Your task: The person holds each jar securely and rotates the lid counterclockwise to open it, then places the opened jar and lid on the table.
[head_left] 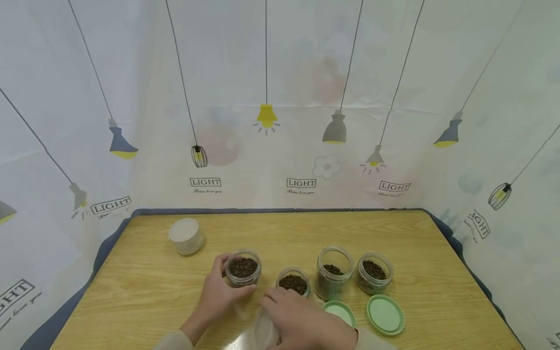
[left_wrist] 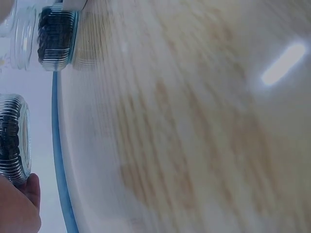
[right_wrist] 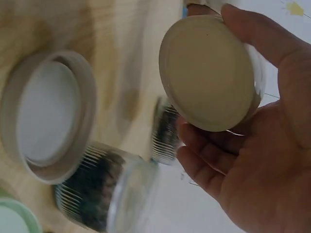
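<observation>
My left hand (head_left: 220, 291) grips a clear glass jar (head_left: 243, 268) of dark beans, thumb along its front and fingers round its far left side. In the left wrist view the ribbed jar (left_wrist: 13, 138) shows at the left edge, the hand (left_wrist: 19, 206) below it. My right hand (head_left: 302, 316) holds a round white lid (right_wrist: 214, 73) by its rim between thumb and fingers. Just right of the left hand's jar stands a small open jar (head_left: 293, 283) of beans, partly overlapped by the right hand. Another white lid (right_wrist: 12, 111) lies beside it, hollow side showing.
A taller open jar (head_left: 334, 274) and a short open jar (head_left: 374, 272), both with beans, stand at the right. Two green lids (head_left: 385, 315) lie before them. A white-topped round container (head_left: 186, 236) stands at the back left. A printed curtain surrounds the wooden table (head_left: 144, 277).
</observation>
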A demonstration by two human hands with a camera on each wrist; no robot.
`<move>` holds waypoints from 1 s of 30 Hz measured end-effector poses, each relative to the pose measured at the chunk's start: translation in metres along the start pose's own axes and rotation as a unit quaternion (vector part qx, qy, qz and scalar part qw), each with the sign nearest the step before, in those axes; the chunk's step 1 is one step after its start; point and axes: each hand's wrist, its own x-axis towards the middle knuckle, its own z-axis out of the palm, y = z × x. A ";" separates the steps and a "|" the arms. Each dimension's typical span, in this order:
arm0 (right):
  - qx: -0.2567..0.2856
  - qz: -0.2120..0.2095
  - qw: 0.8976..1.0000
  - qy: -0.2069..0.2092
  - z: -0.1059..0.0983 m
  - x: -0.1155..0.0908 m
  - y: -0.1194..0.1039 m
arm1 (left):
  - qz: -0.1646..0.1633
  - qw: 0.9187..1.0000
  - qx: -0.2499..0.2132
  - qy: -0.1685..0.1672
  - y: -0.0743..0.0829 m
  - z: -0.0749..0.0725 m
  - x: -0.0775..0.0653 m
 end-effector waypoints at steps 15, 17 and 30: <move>-0.108 -0.010 0.994 0.016 0.057 0.015 0.000 | -0.017 1.000 0.013 0.001 0.000 -0.002 0.002; -0.103 -0.002 0.995 0.001 0.060 0.016 -0.002 | -0.018 1.000 0.015 -0.002 0.000 -0.002 0.002; -0.154 0.004 0.988 0.014 0.075 0.020 -0.001 | -0.017 1.000 0.005 -0.005 -0.001 0.000 0.002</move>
